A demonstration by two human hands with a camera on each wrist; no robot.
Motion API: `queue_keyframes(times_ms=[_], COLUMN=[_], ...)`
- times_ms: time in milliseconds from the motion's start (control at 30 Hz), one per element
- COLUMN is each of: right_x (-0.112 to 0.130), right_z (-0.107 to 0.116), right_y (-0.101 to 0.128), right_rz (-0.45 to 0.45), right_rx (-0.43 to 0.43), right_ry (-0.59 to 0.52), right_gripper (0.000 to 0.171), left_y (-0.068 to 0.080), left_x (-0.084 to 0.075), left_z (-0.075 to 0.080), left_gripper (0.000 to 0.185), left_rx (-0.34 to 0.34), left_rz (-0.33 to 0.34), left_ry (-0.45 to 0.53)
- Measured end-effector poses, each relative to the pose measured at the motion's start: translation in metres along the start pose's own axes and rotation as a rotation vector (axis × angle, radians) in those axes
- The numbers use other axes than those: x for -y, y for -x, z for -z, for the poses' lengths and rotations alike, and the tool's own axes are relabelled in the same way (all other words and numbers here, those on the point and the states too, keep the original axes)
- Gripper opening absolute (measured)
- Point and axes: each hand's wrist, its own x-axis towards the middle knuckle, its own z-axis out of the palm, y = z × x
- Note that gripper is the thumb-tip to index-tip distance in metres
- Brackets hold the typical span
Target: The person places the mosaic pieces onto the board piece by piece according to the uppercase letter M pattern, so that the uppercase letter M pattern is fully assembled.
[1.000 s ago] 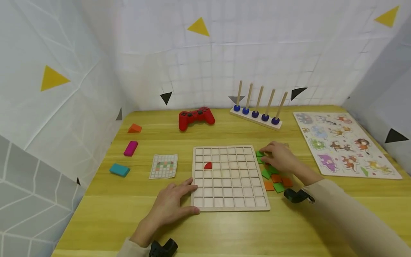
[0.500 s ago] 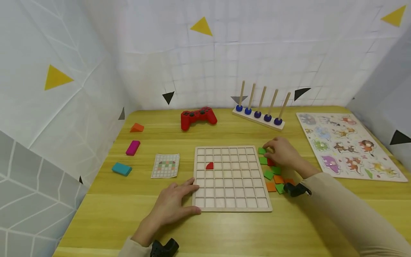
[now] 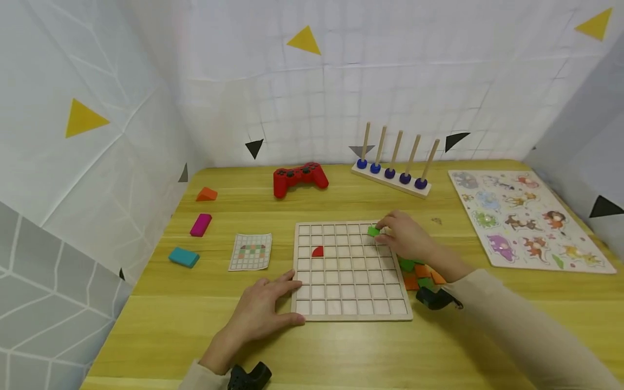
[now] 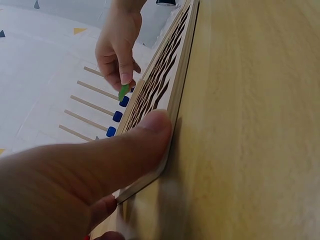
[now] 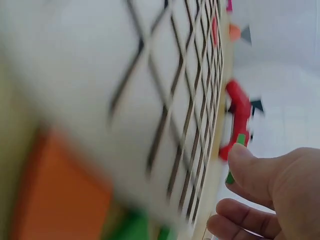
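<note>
A square wooden grid board (image 3: 345, 292) lies on the table, with a red quarter-circle piece (image 3: 318, 251) in one cell toward its upper left. My left hand (image 3: 263, 309) rests at the board's lower left, thumb (image 4: 155, 122) on the rim near the front corner and fingers extended along the left edge. Between thumb and fingers, my right hand (image 3: 408, 236) pinches a green square tile (image 3: 373, 231) above the board's upper right cells. Beside the board's right edge lie several orange and green tiles (image 3: 423, 271), partly hidden under the right hand and forearm.
A printed pattern card (image 3: 251, 252) lies left of the board. Farther left are orange, magenta and teal blocks (image 3: 183, 257). Behind stand a red game controller (image 3: 300, 179) and a rack of wooden pegs (image 3: 391, 179). An animal puzzle board (image 3: 528, 222) lies at the right.
My right hand has moved left from the loose tiles to over the board's upper right, carrying a green tile. The left hand stays at the board's edge.
</note>
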Motion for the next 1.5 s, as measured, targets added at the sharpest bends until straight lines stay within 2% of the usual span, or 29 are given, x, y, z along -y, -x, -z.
queue_keyframes(times_ms=[267, 467, 600, 933, 1100, 1500], right_x=[0.047, 0.068, 0.071, 0.068, 0.066, 0.065], right_z=[-0.029, -0.040, -0.041, -0.043, -0.044, -0.048], right_y=[-0.014, -0.023, -0.024, -0.031, -0.032, -0.031], right_rz=[0.160, 0.127, 0.093, 0.093, 0.101, 0.088], right_rx=[-0.002, 0.051, 0.069, 0.081, 0.057, 0.035], right_ry=[0.058, 0.097, 0.102, 0.051, 0.034, 0.026], right_gripper=[0.020, 0.027, 0.029, 0.028, 0.032, 0.024], left_y=[-0.001, -0.001, -0.001, -0.001, -0.002, -0.001], left_x=[-0.001, 0.000, 0.000, 0.000, 0.001, 0.000], left_z=[0.001, 0.002, 0.001, 0.003, 0.003, 0.001], left_gripper=[0.068, 0.067, 0.067, 0.067, 0.068, 0.067], left_rx=[0.006, 0.004, 0.002, 0.010, 0.013, 0.004], left_rz=[0.004, 0.011, -0.004, -0.001, 0.005, 0.010], left_ry=[-0.004, -0.012, -0.013, -0.013, -0.015, -0.011])
